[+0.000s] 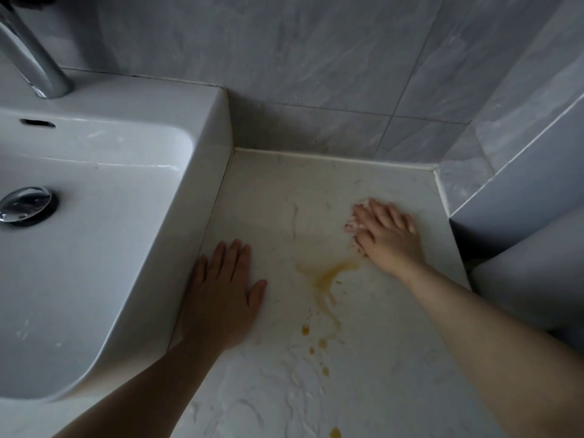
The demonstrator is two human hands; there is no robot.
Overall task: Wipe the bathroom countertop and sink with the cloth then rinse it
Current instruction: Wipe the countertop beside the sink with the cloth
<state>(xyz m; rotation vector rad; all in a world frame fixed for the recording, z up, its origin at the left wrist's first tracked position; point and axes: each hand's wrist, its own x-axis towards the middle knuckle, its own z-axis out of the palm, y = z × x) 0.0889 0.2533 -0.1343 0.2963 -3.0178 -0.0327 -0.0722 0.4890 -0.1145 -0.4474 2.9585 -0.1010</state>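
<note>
Stone countertop [379, 358], pale and veined, lies to the right of the sink [202, 121] and lower than the sink's rim; my left hand [221, 289] lies flat on it right against the sink's outer wall, palm down, fingers straight and close together, thumb out to the side, holding nothing; my right hand [385, 235] is farther right of the sink, near the countertop's back corner, also palm down, its fingers spread and nearly straight, pressing the cloth [355, 223] onto the stone; only a small pale edge of the cloth shows, on the sink side of my fingers, the rest hidden under my hand, so I cannot tell its shape or how it is folded; between my two hands, well right of the sink, a yellow-brown stain [328, 276] is smeared on the countertop, one arm of it reaching my right wrist; smaller drops [305, 330] of the same colour trail from it toward me; the sink is white, with a chrome drain plug [27, 203] in its bowl; a chrome faucet [34, 58] stands on its back ledge; grey wall tiles [316, 58] rise behind the sink and countertop.
</note>
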